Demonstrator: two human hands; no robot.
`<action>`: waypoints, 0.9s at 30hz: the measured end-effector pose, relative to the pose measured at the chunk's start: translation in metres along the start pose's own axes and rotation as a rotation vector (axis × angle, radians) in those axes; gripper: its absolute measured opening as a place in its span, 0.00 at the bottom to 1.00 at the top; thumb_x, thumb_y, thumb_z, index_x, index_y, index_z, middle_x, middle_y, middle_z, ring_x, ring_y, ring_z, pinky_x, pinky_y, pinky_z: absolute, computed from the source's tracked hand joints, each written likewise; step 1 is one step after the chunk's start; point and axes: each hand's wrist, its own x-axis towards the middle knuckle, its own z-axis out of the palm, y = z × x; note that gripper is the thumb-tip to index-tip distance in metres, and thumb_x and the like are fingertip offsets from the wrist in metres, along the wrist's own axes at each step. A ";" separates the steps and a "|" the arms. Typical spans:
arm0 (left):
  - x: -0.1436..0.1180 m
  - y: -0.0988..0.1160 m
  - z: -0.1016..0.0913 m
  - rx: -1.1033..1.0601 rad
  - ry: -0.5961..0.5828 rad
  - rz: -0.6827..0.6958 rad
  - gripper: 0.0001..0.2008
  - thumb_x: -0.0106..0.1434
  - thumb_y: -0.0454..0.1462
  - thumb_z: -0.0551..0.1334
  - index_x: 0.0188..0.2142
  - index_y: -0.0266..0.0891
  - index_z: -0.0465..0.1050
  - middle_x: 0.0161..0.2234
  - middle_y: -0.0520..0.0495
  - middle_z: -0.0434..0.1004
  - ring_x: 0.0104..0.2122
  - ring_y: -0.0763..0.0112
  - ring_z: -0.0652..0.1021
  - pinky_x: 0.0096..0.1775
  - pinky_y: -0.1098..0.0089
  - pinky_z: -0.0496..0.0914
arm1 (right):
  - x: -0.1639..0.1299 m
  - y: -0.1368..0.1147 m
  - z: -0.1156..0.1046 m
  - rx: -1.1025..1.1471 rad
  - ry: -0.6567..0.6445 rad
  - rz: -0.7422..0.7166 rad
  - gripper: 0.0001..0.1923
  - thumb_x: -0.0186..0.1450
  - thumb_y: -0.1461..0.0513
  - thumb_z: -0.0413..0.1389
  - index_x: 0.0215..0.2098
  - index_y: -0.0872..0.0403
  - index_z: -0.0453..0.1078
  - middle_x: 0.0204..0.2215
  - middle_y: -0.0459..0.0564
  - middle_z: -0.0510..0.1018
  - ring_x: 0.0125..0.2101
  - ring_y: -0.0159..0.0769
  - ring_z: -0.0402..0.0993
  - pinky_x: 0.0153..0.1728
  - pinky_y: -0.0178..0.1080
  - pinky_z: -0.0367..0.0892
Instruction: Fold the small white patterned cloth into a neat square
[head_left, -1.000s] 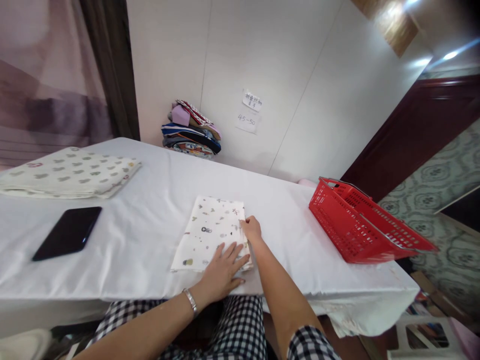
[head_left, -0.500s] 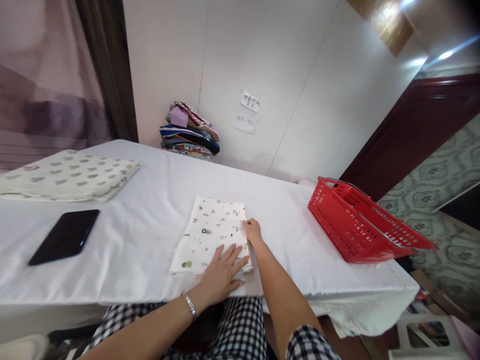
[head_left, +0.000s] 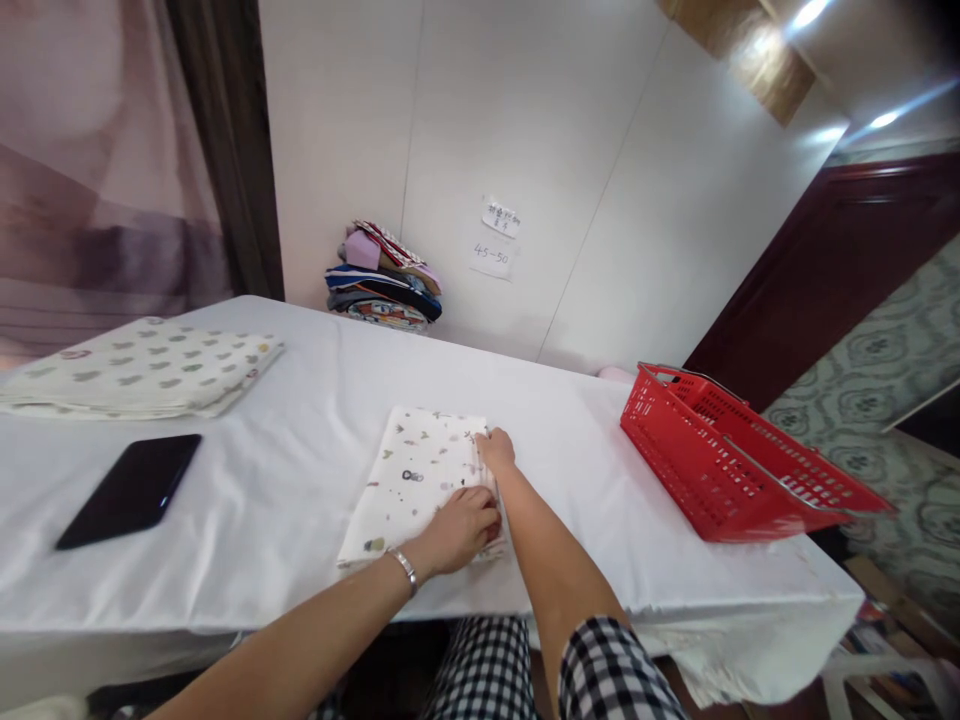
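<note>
Head view shows a small printed cloth already folded into a neat rectangle, lying mid-table. Left hand curls around its near right corner; right hand pinches the right edge farther up. Seemingly only lifting or one more fold remains.

White-covered table fills the middle; black phone lies flat at 9 o'clock; folded patterned sheet at 10 o'clock, apart from phone; red plastic basket at 3 o'clock, tilted; stack of folded clothes at 12 o'clock against wall; two paper notes just right of the stack.
</note>
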 end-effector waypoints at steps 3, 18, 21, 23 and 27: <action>-0.006 -0.005 0.008 -0.062 0.084 0.018 0.05 0.60 0.31 0.56 0.35 0.40 0.69 0.44 0.47 0.68 0.49 0.66 0.67 0.51 0.62 0.61 | 0.005 0.001 0.003 0.009 0.024 -0.016 0.13 0.61 0.56 0.52 0.36 0.58 0.70 0.38 0.58 0.75 0.39 0.41 0.71 0.36 0.36 0.61; -0.010 -0.007 0.009 -0.083 0.057 0.041 0.05 0.64 0.34 0.54 0.37 0.43 0.69 0.50 0.48 0.68 0.55 0.65 0.64 0.55 0.59 0.58 | 0.023 0.007 0.003 0.069 0.129 -0.108 0.09 0.58 0.58 0.54 0.36 0.54 0.65 0.39 0.49 0.71 0.40 0.35 0.66 0.37 0.34 0.58; -0.009 -0.005 0.008 -0.093 0.068 0.046 0.05 0.64 0.34 0.55 0.37 0.42 0.69 0.48 0.48 0.69 0.54 0.66 0.65 0.54 0.60 0.58 | 0.031 0.007 0.005 0.061 0.108 -0.109 0.07 0.59 0.58 0.54 0.32 0.54 0.66 0.37 0.49 0.71 0.38 0.35 0.67 0.36 0.34 0.59; -0.009 -0.005 0.007 -0.100 0.068 0.040 0.05 0.64 0.33 0.55 0.36 0.42 0.69 0.48 0.48 0.70 0.54 0.66 0.65 0.54 0.61 0.58 | 0.036 0.007 0.007 0.059 0.098 -0.111 0.07 0.58 0.58 0.55 0.30 0.54 0.66 0.37 0.49 0.71 0.37 0.35 0.67 0.36 0.34 0.59; -0.009 -0.005 0.006 -0.115 0.075 0.045 0.06 0.63 0.33 0.55 0.36 0.42 0.69 0.48 0.48 0.70 0.54 0.66 0.65 0.54 0.60 0.58 | 0.046 0.005 0.008 0.077 0.089 -0.112 0.04 0.58 0.62 0.54 0.26 0.55 0.67 0.35 0.51 0.72 0.36 0.34 0.68 0.35 0.34 0.59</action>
